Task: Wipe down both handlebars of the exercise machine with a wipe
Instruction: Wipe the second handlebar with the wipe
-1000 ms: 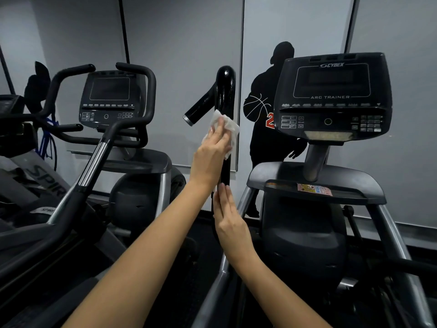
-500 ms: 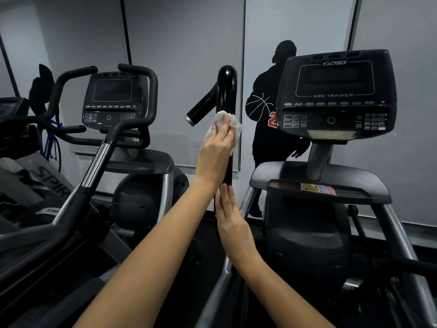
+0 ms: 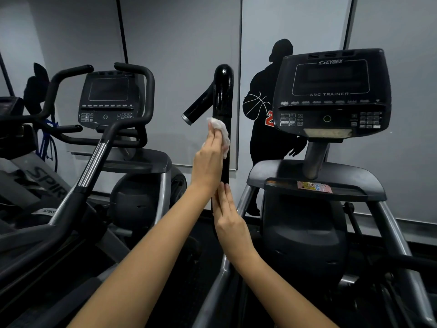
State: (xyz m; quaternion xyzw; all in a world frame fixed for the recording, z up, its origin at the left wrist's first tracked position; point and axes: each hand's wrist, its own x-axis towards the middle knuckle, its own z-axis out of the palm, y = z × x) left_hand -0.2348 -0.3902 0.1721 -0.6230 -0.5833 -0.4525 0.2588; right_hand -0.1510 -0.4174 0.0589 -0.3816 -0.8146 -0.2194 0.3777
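The black upright left handlebar of the Cybex arc trainer stands in the centre, with a short side grip branching to the left. My left hand holds a crumpled white wipe against the bar's middle, fingers laid along the bar. Just below it, my right hand touches the lower bar with straight fingers. The machine's right handlebar is out of view.
The trainer's console and tray stand to the right, and its silver frame rail runs down at the right. A second machine with a console and curved black handlebars stands close on the left. Grey wall panels are behind.
My left hand rubbed the wipe slightly up the bar and back down to about the same spot. My right hand stays on the lower bar.
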